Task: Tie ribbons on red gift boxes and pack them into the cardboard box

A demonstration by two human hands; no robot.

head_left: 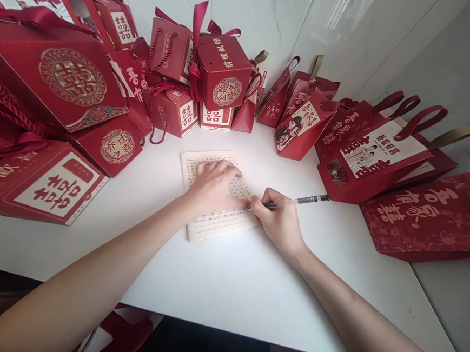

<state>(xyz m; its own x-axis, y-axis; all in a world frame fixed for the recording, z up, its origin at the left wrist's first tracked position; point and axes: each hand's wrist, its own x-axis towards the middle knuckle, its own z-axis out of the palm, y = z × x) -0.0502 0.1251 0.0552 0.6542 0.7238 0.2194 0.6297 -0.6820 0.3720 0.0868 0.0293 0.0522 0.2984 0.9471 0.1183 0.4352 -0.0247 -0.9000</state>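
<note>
A lined notepad [210, 233] with rows of handwritten numbers lies on the white table [219, 278], slightly turned. Across its middle rests my left hand [213, 188], fingers spread on the page and covering part of the writing. My right hand [278, 217] grips a pen [304, 199] with a clear barrel and a dark printed end, which points to the right. The pen's tip is near the right edge of the page, close to my left thumb; the fingers partly hide it. Rows at the bottom of the page are blank lines.
Red gift boxes [75, 76] with ribbons and cords are stacked on the left. More boxes [225, 69] stand at the back against the tiled wall [264, 15]. Red handled boxes [377, 154] and a flat-lying red box [431, 216] line the right side.
</note>
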